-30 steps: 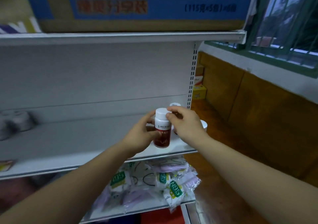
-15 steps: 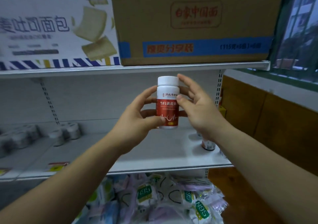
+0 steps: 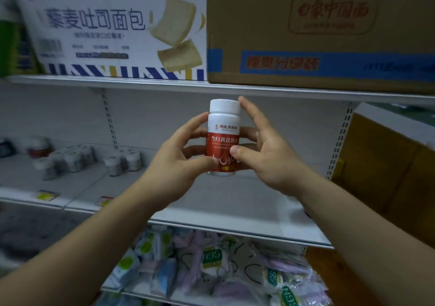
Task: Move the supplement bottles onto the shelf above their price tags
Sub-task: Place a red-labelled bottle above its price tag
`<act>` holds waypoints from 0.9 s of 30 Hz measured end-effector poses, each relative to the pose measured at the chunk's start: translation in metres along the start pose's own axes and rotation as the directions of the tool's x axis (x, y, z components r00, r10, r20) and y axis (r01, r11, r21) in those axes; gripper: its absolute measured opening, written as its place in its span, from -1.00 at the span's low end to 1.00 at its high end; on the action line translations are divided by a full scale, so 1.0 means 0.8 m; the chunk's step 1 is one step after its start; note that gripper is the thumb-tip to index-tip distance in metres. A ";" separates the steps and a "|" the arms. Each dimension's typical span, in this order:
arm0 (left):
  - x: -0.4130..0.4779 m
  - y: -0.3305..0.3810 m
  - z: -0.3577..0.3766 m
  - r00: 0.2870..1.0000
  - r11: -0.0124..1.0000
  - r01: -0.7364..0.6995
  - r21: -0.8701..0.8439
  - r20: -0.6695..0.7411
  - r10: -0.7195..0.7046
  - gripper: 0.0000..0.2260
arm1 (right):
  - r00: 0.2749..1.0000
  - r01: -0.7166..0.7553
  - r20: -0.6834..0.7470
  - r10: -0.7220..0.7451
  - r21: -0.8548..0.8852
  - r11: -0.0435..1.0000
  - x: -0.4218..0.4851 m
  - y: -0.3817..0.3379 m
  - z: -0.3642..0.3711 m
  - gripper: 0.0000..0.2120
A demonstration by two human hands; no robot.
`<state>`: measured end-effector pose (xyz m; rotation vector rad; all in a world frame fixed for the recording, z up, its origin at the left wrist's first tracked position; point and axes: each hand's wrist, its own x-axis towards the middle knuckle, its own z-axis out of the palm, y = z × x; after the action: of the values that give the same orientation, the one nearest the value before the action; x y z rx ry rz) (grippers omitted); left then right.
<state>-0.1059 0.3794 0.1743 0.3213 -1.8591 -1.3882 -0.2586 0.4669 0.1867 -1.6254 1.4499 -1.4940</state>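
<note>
A white supplement bottle (image 3: 223, 126) with a red label and white cap is held upright in front of me, above the white middle shelf (image 3: 235, 214). My left hand (image 3: 176, 159) grips its left side, thumb on the lower label. My right hand (image 3: 263, 155) holds its right side with the thumb pressed on the label and the upper fingers spread by the cap. Several small white bottles (image 3: 122, 161) stand at the back left of the same shelf. Two price tags (image 3: 48, 195) lie along its front edge on the left.
On the top shelf stand a white bread carton (image 3: 113, 28) and a brown cardboard box (image 3: 320, 30). Bagged goods (image 3: 211, 265) fill the shelf below. A wooden panel wall (image 3: 388, 178) lies to the right of the shelving.
The bottle has risen from the shelf surface at the right end to chest height in both hands, label facing me. My view has swung up and left, revealing the cartons.
</note>
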 end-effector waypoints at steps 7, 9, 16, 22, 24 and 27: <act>-0.040 -0.026 -0.121 0.990 0.996 0.049 0.079 -0.135 -0.038 -0.37 | 0.994 0.007 0.112 -0.013 0.049 0.999 0.058 0.017 0.126 -0.26; -0.054 -0.028 -0.169 0.984 0.996 0.042 0.081 -0.177 -0.027 -0.38 | 0.989 0.014 0.149 -0.021 0.049 0.999 0.081 0.014 0.174 -0.26; -0.114 -0.023 -0.363 0.962 0.989 0.055 0.139 -0.273 -0.016 -0.39 | 0.967 0.023 0.250 -0.049 0.105 0.994 0.166 -0.002 0.371 -0.26; -0.151 -0.018 -0.503 0.935 0.965 0.148 0.218 -0.349 -0.065 -0.38 | 0.940 0.008 0.337 -0.056 0.141 0.990 0.227 -0.017 0.505 -0.18; -0.158 -0.019 -0.539 0.923 0.964 0.157 0.214 -0.379 -0.067 -0.38 | 0.934 0.015 0.351 -0.069 0.154 0.988 0.246 -0.019 0.540 -0.17; -0.167 -0.023 -0.591 0.911 0.959 0.170 0.225 -0.408 -0.066 -0.38 | 0.925 0.039 0.367 -0.100 0.170 0.985 0.278 -0.017 0.590 -0.18</act>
<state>0.3130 0.1232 0.1477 0.8006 -1.6929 -1.0580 0.1419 0.1337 0.1551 -1.7607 1.0454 -1.2138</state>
